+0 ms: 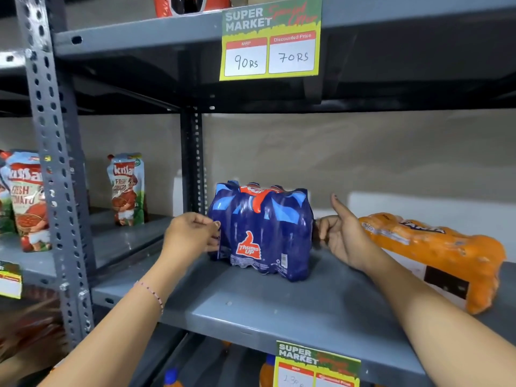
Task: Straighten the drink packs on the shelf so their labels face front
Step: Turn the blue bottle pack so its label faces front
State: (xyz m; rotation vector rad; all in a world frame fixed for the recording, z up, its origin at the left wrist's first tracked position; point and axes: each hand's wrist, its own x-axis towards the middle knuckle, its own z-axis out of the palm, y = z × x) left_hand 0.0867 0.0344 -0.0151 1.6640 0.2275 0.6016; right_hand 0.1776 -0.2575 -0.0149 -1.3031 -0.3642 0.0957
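My left hand [190, 233] pinches the blue Thums Up pack [262, 233] at its edge; my right hand [342, 236], fingers spread, touches its opposite side, orange Fanta pack [435, 255] beyond.

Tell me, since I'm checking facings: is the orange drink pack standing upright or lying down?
Lying down. The orange drink pack rests on its side on the shelf, its lettering upside down.

Thums Up pack [262, 233] upright mid-shelf [279, 305], set back from the front edge. Fanta pack [435, 252] lying flat toward the right end, apart from it. Left hand [190, 236] at its left side, right hand [343, 236] at its right (contact unclear). Ketchup pouches [127, 189] on neighbouring shelf, left.
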